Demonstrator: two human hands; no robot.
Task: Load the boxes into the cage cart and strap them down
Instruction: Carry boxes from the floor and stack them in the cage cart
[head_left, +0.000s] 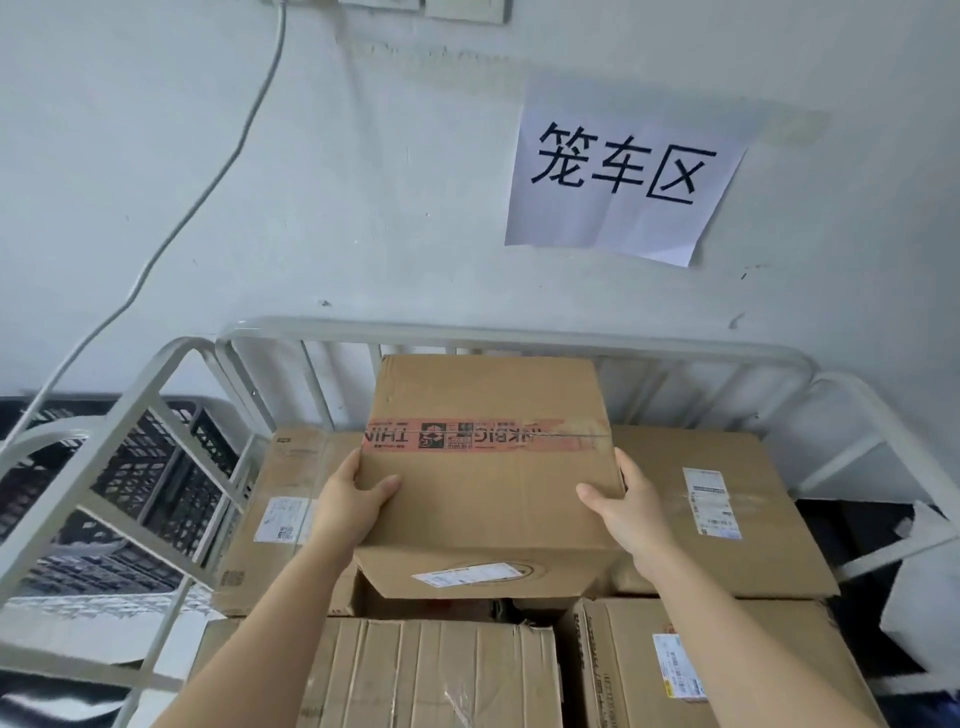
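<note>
A brown cardboard box (488, 395) sealed with an orange printed tape band sits atop the stack inside the white metal cage cart (519, 332). My left hand (348, 506) grips its left near corner, thumb on top. On the opposite side my right hand (626, 512) grips the right near corner, thumb also on top. Under it lie several more cardboard boxes: one at the left (283, 499), one at the right (727, 514) with a shipping label, and two in front (441, 675) (717, 670). No strap is in view.
The cart stands against a white wall with a paper sign (623, 171) and a hanging white cable (218, 171). Black plastic crates (150, 467) are stacked beyond the cart's left side rail (119, 415). A white bag-like thing (919, 597) lies outside the right rail.
</note>
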